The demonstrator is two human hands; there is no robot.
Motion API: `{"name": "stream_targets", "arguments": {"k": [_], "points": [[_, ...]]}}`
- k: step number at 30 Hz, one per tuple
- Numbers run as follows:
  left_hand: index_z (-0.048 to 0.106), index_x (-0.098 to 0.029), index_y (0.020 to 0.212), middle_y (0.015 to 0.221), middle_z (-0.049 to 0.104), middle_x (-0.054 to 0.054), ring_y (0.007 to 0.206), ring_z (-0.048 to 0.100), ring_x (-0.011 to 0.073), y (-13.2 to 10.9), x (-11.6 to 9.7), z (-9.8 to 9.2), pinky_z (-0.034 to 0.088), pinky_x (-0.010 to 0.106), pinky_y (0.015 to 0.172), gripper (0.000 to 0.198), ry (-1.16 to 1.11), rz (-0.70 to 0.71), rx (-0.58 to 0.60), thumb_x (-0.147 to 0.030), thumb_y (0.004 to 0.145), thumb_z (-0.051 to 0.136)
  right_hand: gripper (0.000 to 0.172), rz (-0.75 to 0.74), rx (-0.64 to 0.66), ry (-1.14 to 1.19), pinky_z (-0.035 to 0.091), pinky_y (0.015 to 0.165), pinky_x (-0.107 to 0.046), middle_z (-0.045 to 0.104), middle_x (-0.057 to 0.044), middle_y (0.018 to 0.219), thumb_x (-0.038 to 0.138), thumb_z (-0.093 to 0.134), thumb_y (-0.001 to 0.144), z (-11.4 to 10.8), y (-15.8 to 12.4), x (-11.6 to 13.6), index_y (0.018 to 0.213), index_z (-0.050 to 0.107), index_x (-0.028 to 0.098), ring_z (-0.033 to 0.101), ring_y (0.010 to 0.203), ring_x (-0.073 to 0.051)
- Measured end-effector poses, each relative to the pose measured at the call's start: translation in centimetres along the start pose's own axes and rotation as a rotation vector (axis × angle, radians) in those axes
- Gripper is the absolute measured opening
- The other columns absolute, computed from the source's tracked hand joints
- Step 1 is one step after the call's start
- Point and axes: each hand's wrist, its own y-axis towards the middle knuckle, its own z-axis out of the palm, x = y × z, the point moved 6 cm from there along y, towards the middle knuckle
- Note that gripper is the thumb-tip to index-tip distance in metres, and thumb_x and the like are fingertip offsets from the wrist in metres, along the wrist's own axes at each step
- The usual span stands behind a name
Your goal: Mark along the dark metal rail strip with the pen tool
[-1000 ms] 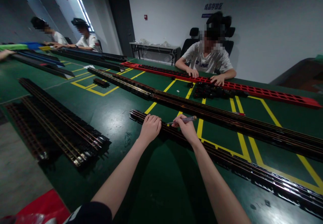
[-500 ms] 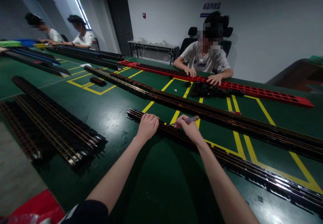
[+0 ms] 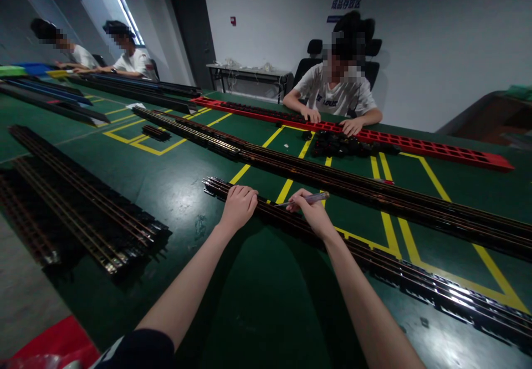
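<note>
A long black track-like strip [image 3: 374, 261] with thin metal rods along it runs slantwise across the table in front of me. My left hand [image 3: 240, 208] is over the strip near its left end, fingers curled across and gripping it. In my right hand [image 3: 311, 214] is a screwdriver [image 3: 318, 197] with a translucent handle, held nearly level and pointing left. Its thin shaft reaches down to the strip between my two hands. What exactly the tip touches is too small to make out.
Similar long strips [image 3: 332, 178] lie beyond my hands, and more strips [image 3: 83, 208] lie at left. Across the green table [image 3: 174, 191], a person [image 3: 328, 92] works at a red slotted rail [image 3: 440, 150] beside black parts [image 3: 341, 144]. Two more people sit far left.
The whole view has shifted slightly, with things now a little further left and up. Both hands and the screwdriver stay at nearly the same place on the strip.
</note>
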Motion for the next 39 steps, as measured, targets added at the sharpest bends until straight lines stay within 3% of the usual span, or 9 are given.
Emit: {"name": "stream_targets", "arguments": {"k": [39], "points": [[0.064, -0.019, 0.093, 0.095, 0.067, 0.002, 0.096, 0.055, 0.0177, 0.02, 0.12, -0.02, 0.034, 0.035, 0.094, 0.034, 0.001, 0.02, -0.017, -0.026, 0.093, 0.031, 0.021, -0.026, -0.084, 0.043, 0.049, 0.06, -0.021, 0.057, -0.001, 0.06, 0.034, 0.051, 0.067, -0.56, -0.09, 0.1, 0.064, 0.053, 0.014, 0.056, 0.058, -0.008]]}}
